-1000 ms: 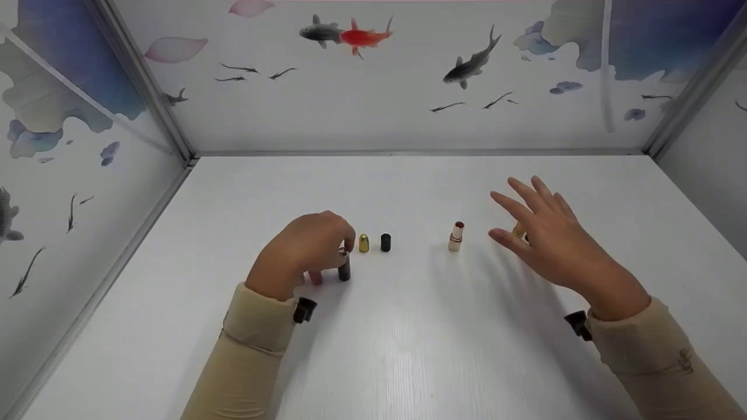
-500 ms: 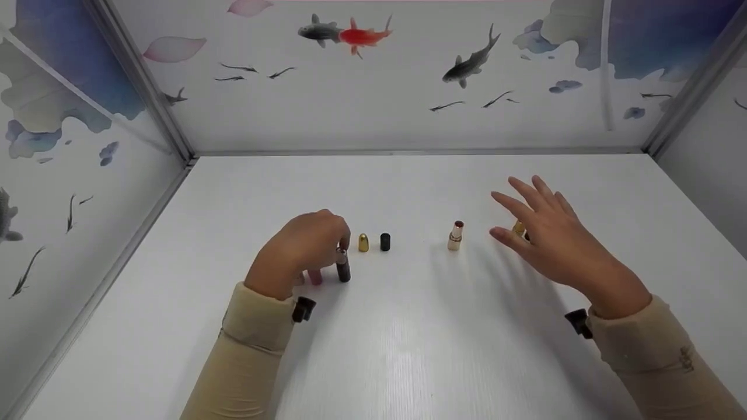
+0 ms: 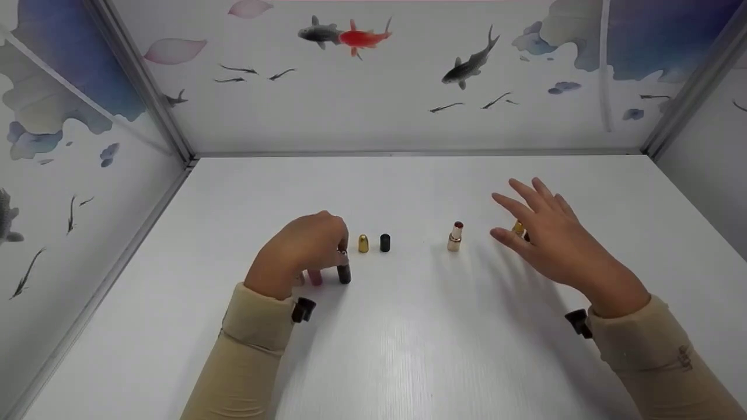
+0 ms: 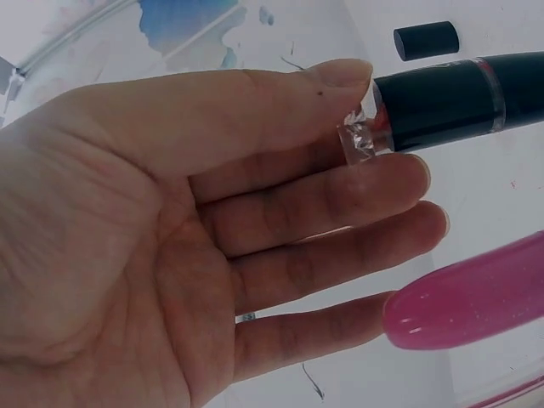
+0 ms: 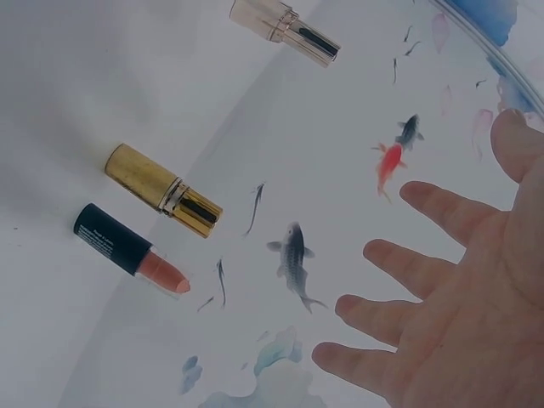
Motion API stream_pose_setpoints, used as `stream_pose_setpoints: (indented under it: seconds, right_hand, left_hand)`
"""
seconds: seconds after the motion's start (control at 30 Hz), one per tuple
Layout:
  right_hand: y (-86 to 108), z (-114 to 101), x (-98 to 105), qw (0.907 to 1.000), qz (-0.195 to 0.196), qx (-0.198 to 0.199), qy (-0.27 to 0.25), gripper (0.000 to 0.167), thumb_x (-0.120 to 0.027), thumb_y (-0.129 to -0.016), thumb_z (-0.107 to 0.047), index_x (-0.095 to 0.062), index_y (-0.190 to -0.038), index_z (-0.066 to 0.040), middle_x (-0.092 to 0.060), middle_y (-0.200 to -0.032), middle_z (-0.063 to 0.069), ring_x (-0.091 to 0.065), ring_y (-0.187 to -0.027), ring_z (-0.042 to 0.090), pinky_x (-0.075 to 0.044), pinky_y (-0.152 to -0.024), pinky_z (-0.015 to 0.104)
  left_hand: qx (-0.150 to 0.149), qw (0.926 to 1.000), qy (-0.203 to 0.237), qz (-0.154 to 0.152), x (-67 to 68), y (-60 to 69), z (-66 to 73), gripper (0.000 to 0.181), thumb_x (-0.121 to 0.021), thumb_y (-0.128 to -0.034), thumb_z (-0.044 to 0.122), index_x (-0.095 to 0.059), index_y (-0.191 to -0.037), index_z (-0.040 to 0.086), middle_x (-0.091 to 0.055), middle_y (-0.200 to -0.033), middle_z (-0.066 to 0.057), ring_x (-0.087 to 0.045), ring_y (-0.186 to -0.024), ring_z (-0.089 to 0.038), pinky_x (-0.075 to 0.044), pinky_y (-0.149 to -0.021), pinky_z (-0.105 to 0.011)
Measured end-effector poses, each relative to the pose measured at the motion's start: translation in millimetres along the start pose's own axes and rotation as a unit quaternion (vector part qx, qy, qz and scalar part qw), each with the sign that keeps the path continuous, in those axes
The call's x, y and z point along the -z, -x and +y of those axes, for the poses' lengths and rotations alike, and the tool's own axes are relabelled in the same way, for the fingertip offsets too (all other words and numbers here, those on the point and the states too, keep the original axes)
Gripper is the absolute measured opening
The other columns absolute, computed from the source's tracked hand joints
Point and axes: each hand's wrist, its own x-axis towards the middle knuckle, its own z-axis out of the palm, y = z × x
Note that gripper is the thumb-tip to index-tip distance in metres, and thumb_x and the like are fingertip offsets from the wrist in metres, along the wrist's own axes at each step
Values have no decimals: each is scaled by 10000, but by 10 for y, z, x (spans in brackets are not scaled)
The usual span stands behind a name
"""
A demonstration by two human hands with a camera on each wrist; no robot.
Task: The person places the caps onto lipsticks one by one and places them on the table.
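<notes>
My left hand [image 3: 306,239] pinches the clear faceted end of a black lipstick tube [image 4: 438,104], thumb on one side and fingers on the other. A hint of red shows beside that clear end. Next to it stands a pink tube [image 4: 467,293], near the little finger. A tan tube [image 3: 300,279] is mostly hidden under the wrist. My right hand [image 3: 551,245] hovers with spread, empty fingers. Near it, in the right wrist view, stand a gold lipstick [image 5: 144,177], a black lipstick [image 5: 110,240] with a peach tip, and a pale rose-gold lipstick [image 5: 262,19].
On the white table [image 3: 397,350], a gold cap [image 3: 363,243] and a black cap [image 3: 385,242] stand to the right of my left hand. Printed panels with fish form the back wall [image 3: 397,122] and both sides.
My left hand has shifted very slightly left at the top of the black lipstick tube, and more of the tan tube shows. My right hand has hardly moved.
</notes>
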Motion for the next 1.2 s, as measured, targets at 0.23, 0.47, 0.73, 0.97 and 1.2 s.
stream_pose_setpoints:
  seconds: [0.23,0.47,0.73,0.97,1.2]
  right_hand:
    - [0,-4,-5,10000,-31,1,-8,699,-556,-1101,-504,-360,-1667,-143,-168,-1756,204,-14,-1621,488,-38,-1243,739]
    - [-7,-8,-2,10000,-61,0,58,703,-561,-1099,-505,-362,-1664,-138,-170,-1754,210,-28,-1617,498,-55,-1235,752]
    - [-14,-7,1,9999,-95,-8,77,705,-562,-1097,-510,-367,-1662,-137,-169,-1754,212,-35,-1615,500,-60,-1229,761]
    - [9,-6,-36,9999,-142,-9,61,696,-560,-1098,-510,-374,-1663,-148,-187,-1750,208,-40,-1616,498,-70,-1232,755]
    - [2,-18,-32,9999,-131,20,9,691,-565,-1099,-501,-383,-1659,-140,-191,-1747,211,-33,-1618,493,-62,-1232,754]
  left_hand:
    - [-127,9996,-213,106,-16,23,0,168,-745,-995,130,-780,-1146,64,-748,-994,-69,-766,-625,-217,-602,-857,-416]
    - [-370,9973,-581,266,-44,20,-27,215,-765,-990,152,-775,-1186,66,-755,-1033,-80,-757,-615,-194,-583,-940,-434]
    - [-826,9848,-1054,1108,-65,-22,-47,396,-802,-976,394,-783,-1188,59,-740,-1102,-78,-718,-952,-228,-566,-940,-433]
    - [-1359,9395,-1881,2519,-234,-212,66,365,-775,-1002,360,-780,-1214,62,-710,-1182,-116,-643,-1117,-319,-554,-953,-461]
    - [-925,9413,-2318,2274,-356,-313,145,465,-730,-1030,377,-697,-1350,41,-688,-1301,-147,-636,-1220,-345,-531,-1032,-502]
